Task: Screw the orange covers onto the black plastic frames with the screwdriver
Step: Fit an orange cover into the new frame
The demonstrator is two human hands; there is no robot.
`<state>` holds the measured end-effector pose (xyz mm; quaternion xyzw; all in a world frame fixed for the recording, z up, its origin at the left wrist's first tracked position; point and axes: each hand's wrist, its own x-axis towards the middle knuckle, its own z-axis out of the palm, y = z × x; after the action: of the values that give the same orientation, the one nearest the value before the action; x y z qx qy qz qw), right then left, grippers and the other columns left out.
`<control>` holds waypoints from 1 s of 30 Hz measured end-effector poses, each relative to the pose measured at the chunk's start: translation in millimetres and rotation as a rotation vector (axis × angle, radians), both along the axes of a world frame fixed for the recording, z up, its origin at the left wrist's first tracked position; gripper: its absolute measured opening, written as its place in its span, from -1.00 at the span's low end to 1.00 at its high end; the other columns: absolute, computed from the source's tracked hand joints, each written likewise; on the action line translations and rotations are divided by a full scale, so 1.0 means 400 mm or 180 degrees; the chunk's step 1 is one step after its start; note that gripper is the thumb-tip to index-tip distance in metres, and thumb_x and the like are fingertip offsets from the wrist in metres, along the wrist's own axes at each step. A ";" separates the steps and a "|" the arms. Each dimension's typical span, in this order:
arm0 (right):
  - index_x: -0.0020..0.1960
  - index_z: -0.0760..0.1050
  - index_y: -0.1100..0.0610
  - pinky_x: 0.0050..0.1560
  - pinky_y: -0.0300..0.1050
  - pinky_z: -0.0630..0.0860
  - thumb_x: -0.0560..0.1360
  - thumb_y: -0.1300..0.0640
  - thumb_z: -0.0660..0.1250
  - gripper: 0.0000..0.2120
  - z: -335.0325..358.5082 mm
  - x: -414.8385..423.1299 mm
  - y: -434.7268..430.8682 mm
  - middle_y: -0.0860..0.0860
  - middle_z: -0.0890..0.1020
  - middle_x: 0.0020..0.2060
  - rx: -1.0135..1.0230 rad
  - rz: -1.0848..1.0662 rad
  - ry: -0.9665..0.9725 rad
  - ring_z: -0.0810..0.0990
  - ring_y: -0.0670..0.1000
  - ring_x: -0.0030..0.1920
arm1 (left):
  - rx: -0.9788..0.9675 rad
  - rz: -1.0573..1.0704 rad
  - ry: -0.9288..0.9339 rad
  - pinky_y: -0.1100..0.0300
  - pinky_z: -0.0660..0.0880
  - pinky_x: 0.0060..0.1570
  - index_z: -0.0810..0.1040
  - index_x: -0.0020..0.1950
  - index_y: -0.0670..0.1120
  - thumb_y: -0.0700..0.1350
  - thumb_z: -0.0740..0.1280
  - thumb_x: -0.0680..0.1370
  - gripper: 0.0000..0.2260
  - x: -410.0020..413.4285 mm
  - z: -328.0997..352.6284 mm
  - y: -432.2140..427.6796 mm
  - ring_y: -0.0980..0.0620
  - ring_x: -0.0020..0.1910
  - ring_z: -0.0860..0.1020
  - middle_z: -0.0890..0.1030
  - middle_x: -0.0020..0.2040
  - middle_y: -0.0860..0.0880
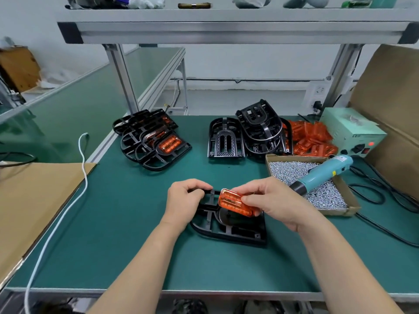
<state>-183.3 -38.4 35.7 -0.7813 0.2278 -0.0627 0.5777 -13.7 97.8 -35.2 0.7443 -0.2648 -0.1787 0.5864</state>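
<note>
A black plastic frame (235, 232) lies flat on the green mat in front of me. My left hand (184, 203) grips its far left edge. My right hand (275, 201) pinches an orange cover (231, 201) and holds it tilted over the frame's upper middle. The teal electric screwdriver (322, 174) lies unheld across a cardboard tray of screws (326, 196) to the right.
A pile of frames with orange covers fitted (152, 140) sits at the back left. Bare black frames (249, 134) are stacked at the back centre, loose orange covers (310, 139) beside them. A pale green power box (351, 130), cables (383, 200) and cardboard (34, 200) flank the mat.
</note>
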 end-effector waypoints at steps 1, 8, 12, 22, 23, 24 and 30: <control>-0.01 0.73 -0.07 -0.25 -0.28 0.46 0.57 0.38 0.32 -0.62 0.000 0.000 -0.002 0.01 0.75 -0.14 -0.0254 0.0029 0.0069 0.56 -0.16 -0.29 | -0.0010 0.0008 0.0003 0.22 0.52 -0.10 0.72 -0.24 0.09 -0.36 0.27 0.39 -0.62 -0.001 0.002 0.001 0.10 -0.16 0.65 0.72 -0.21 0.08; -0.03 0.69 -0.08 0.08 -0.04 0.55 0.55 0.16 0.38 -0.84 -0.002 0.004 0.011 -0.16 0.71 -0.18 -0.2186 -0.0306 0.0529 0.62 -0.04 -0.04 | -0.0014 0.0059 0.0004 0.16 0.57 -0.04 0.73 -0.24 0.07 -0.40 0.28 0.41 -0.61 -0.007 0.010 0.003 0.09 -0.13 0.66 0.72 -0.21 0.09; 0.01 0.67 -0.12 0.01 -0.09 0.52 0.59 0.10 0.33 -0.83 -0.016 0.002 0.032 -0.14 0.71 -0.10 -0.2579 -0.0270 0.0756 0.61 0.01 0.01 | 0.0007 0.0067 -0.0015 0.15 0.57 -0.04 0.73 -0.24 0.06 -0.40 0.27 0.41 -0.61 -0.007 0.012 0.006 0.07 -0.13 0.66 0.72 -0.21 0.08; 0.06 0.61 -0.04 0.04 0.00 0.48 0.59 0.17 0.25 -0.80 -0.058 0.009 0.048 -0.07 0.59 -0.03 -0.3049 -0.0282 0.0779 0.54 0.07 0.09 | 0.0095 0.0170 -0.0124 0.07 0.60 -0.02 0.72 -0.23 0.04 -0.41 0.27 0.43 -0.62 -0.014 0.017 0.005 0.04 -0.15 0.66 0.71 -0.22 0.09; 0.06 0.60 -0.03 0.04 0.02 0.47 0.59 0.18 0.25 -0.81 -0.064 0.008 0.049 -0.07 0.57 -0.03 -0.3052 -0.0286 0.0769 0.53 0.07 0.09 | 0.0105 0.0180 -0.0126 0.11 0.59 -0.06 0.71 -0.24 0.05 -0.41 0.27 0.43 -0.62 -0.016 0.017 0.004 0.06 -0.16 0.65 0.71 -0.23 0.09; 0.06 0.60 -0.02 0.04 0.03 0.46 0.60 0.18 0.25 -0.82 -0.067 0.007 0.048 -0.07 0.56 -0.04 -0.3024 -0.0309 0.0724 0.51 0.07 0.09 | 0.0114 0.0190 -0.0122 0.17 0.56 -0.11 0.71 -0.25 0.06 -0.42 0.27 0.42 -0.61 -0.018 0.018 0.002 0.09 -0.19 0.64 0.71 -0.24 0.10; 0.01 0.59 -0.02 -0.09 0.00 0.45 0.61 0.14 0.24 -0.84 -0.066 0.004 0.057 -0.08 0.51 -0.08 -0.3184 -0.0380 0.0798 0.48 0.05 0.06 | 0.0120 0.0192 -0.0099 0.25 0.50 -0.18 0.70 -0.25 0.03 -0.43 0.26 0.41 -0.61 -0.021 0.020 -0.002 0.11 -0.23 0.63 0.70 -0.25 0.09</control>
<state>-181.9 -15.8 9.5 -0.9490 0.2816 -0.1027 0.0972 -21.9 96.9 -27.0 0.7656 -0.2479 -0.1543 0.5733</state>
